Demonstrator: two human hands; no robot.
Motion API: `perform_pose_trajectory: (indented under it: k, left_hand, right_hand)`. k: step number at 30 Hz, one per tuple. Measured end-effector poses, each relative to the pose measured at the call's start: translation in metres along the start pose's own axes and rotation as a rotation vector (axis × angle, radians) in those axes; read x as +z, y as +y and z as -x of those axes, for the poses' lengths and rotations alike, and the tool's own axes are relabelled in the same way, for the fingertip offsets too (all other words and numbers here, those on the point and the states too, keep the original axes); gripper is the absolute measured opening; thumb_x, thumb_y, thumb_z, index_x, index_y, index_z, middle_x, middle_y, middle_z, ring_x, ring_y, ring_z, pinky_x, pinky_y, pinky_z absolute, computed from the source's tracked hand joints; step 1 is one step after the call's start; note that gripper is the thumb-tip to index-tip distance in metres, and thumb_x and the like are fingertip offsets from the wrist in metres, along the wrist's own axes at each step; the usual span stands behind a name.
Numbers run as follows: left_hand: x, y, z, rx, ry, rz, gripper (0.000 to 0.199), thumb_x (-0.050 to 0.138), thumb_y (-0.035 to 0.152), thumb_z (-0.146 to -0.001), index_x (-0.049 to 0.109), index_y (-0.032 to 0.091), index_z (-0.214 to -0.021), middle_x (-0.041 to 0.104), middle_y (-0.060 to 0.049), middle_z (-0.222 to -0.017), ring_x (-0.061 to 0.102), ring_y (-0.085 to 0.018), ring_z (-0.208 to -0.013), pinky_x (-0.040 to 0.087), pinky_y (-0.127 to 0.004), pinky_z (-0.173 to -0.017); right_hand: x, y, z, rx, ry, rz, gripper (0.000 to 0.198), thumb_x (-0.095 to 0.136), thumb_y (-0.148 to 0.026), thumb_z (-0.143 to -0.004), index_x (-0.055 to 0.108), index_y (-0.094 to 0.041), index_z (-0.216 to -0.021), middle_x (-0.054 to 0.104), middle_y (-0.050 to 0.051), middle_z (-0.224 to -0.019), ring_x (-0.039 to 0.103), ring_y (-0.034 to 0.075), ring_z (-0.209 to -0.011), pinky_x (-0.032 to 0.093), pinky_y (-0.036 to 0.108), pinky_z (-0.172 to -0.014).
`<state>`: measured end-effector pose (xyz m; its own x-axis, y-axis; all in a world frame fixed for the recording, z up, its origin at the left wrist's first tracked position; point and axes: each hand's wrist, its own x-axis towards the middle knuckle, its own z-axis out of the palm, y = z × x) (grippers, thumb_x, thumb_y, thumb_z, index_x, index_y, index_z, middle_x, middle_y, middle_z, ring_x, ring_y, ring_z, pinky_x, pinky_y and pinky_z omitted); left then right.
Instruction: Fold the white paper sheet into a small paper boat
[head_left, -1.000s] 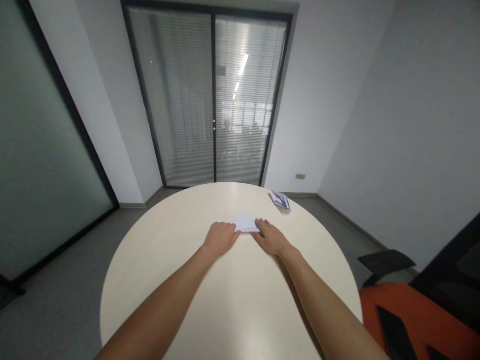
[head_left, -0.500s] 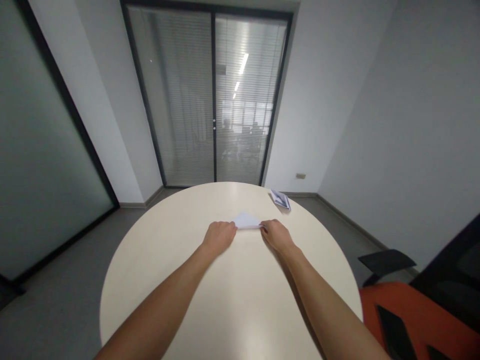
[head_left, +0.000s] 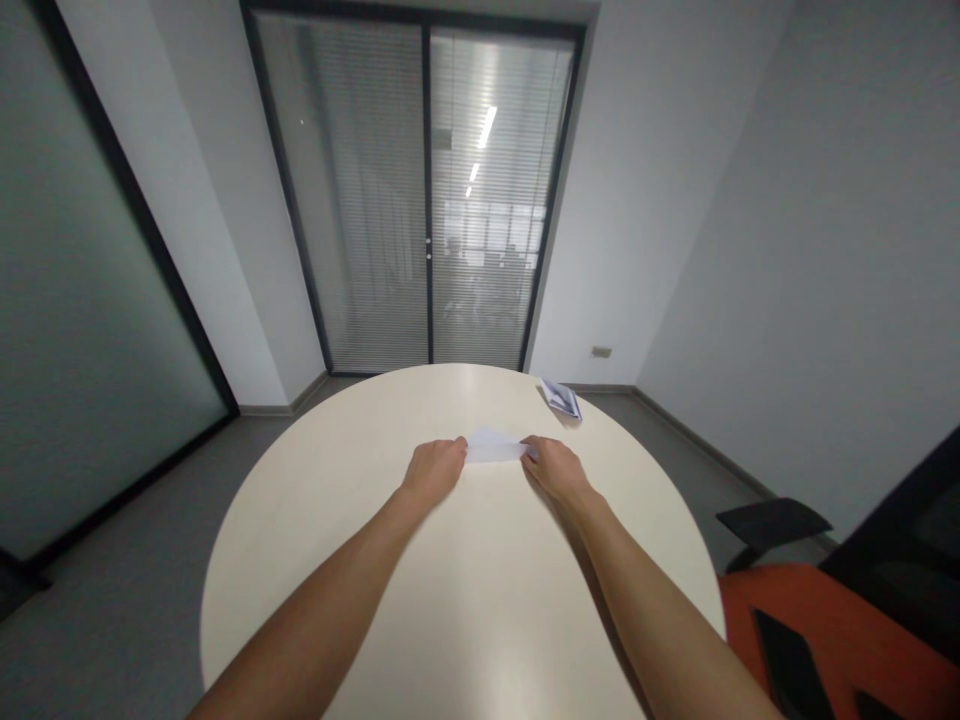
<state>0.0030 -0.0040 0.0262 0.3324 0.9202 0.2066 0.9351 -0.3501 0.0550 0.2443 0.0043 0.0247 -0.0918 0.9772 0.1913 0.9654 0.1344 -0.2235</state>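
Note:
A small white sheet of paper (head_left: 493,452) lies partly folded on the round table, with a pointed part at the back and a flat strip along its near edge. My left hand (head_left: 437,467) pinches its left end between thumb and fingers. The right end is gripped by my right hand (head_left: 553,466), its fingers curled round the edge. Both hands rest low at the tabletop, and their fingertips hide the paper's corners.
The cream round table (head_left: 450,600) fills the middle. A folded printed paper or booklet (head_left: 561,400) lies near its far right edge. An orange office chair (head_left: 847,630) with black armrests stands at right. Behind the table is a glass door (head_left: 427,200) with blinds.
The paper's near edge has turned up into a wider strip, and less of the pointed part shows. My left hand has shifted slightly left; my right hand has barely moved.

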Motion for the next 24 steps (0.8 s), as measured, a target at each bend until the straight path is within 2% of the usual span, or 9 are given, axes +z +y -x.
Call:
perform_pose_trajectory:
  k: [5,13,19,24]
  left_hand:
    - [0.005,-0.006,-0.002,-0.019,0.017,0.041,0.027,0.043,0.027,-0.102,0.063,0.024,-0.119,0.075,-0.009,-0.109,0.071,-0.024,-0.100,0.051,-0.033,-0.083]
    - [0.011,-0.007,-0.003,-0.038,0.042,0.081,0.033,0.048,0.023,-0.099,0.057,0.025,-0.131,0.074,-0.007,-0.116,0.070,-0.022,-0.104,0.051,-0.032,-0.086]
    - [0.011,-0.008,-0.003,-0.050,0.037,0.110,0.033,0.050,0.021,-0.098,0.057,0.025,-0.130,0.073,-0.006,-0.119,0.069,-0.023,-0.107,0.050,-0.032,-0.088]
    - [0.013,-0.009,-0.002,-0.023,0.064,0.143,0.034,0.049,0.017,-0.097,0.059,0.024,-0.128,0.070,-0.006,-0.123,0.065,-0.022,-0.112,0.049,-0.032,-0.094]
  right_hand:
    - [0.006,0.006,-0.004,0.028,0.008,-0.079,0.036,0.051,-0.028,-0.097,0.063,-0.020,-0.130,0.072,0.011,-0.121,0.066,0.025,-0.112,0.045,0.030,-0.091]
    - [0.013,0.008,-0.007,0.027,0.044,-0.090,0.039,0.051,-0.026,-0.097,0.055,-0.016,-0.135,0.072,0.013,-0.117,0.066,0.024,-0.110,0.044,0.030,-0.089]
    - [0.018,0.008,-0.008,0.019,0.059,-0.084,0.040,0.051,-0.023,-0.096,0.055,-0.015,-0.135,0.071,0.014,-0.118,0.064,0.025,-0.112,0.044,0.030,-0.093]
    - [0.021,0.011,-0.010,-0.025,0.082,-0.083,0.041,0.053,-0.019,-0.094,0.056,-0.014,-0.134,0.066,0.013,-0.130,0.060,0.024,-0.120,0.041,0.030,-0.103]
